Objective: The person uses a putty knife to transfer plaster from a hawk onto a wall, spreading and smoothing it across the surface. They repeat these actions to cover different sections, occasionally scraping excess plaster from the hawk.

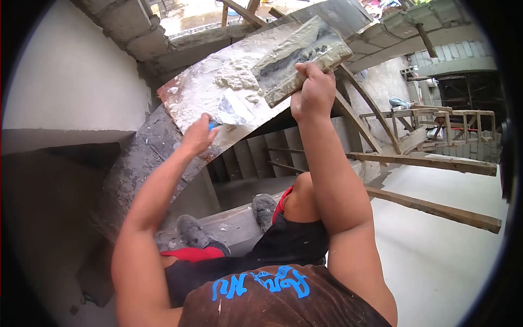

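My left hand (200,135) is closed round the blue handle of a trowel (233,109), whose metal blade lies against the mortar-smeared board (180,92). A heap of wet mortar (238,75) sits on that board just beyond the blade. In my right hand (315,91) is a rectangular plastering float (302,60), gripped at its near edge with the thumb on top. Thick grey mortar coats its borders, and a darker strip runs along its middle. The float is tilted above the right part of the board; my right fingers underneath are hidden.
Under my shoes (195,231) runs a narrow plank (234,224), with a stairwell (250,155) dropping below the board. Wooden poles (430,204) stick out at right. A plastered wall (71,76) stands at left, and block walls (430,24) rise behind.
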